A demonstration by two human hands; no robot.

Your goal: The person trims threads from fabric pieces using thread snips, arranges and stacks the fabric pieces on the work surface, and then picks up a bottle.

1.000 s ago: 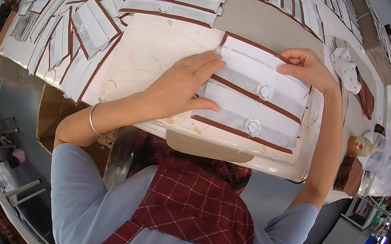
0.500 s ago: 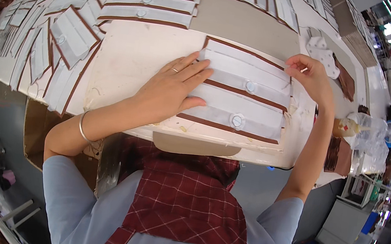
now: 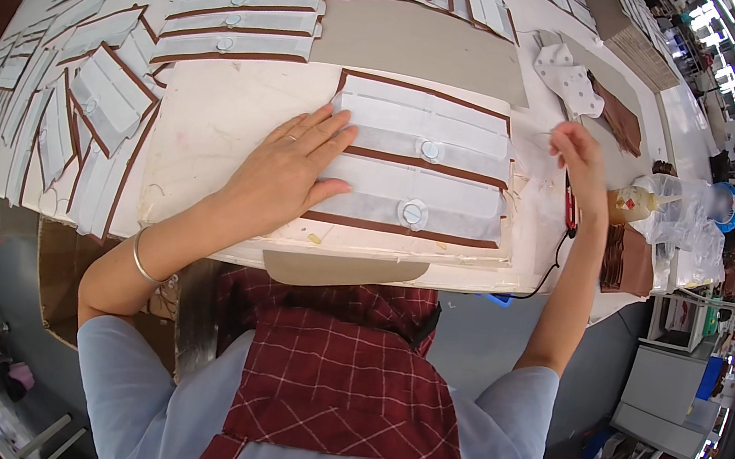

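Note:
Two white panels with brown edging overlap on the pale board in front of me: a far panel (image 3: pixel 429 125) and a near panel (image 3: pixel 418 201), each with a round white disc on it. Flat across their left ends lies my left hand (image 3: pixel 297 159), fingers stretched out, a ring and a bracelet on that arm. Off the right side of the panels, my right hand (image 3: pixel 577 156) is raised with its fingers pinched together. Something thin and pale may be at its fingertips; blur keeps me from making it out.
Stacked panels (image 3: pixel 239 9) lie at the back, and a loose pile (image 3: pixel 113 100) at the left. By my right forearm are a red tool (image 3: pixel 571 206) with a black cord, a bottle of yellowish liquid (image 3: pixel 631 203), brown pieces (image 3: pixel 626 261) and a dotted cloth (image 3: pixel 569 78).
My right hand has moved away from the far panel's upper right corner, out to the right. The left hand stays flat on the panels. The whole view has shifted slightly.

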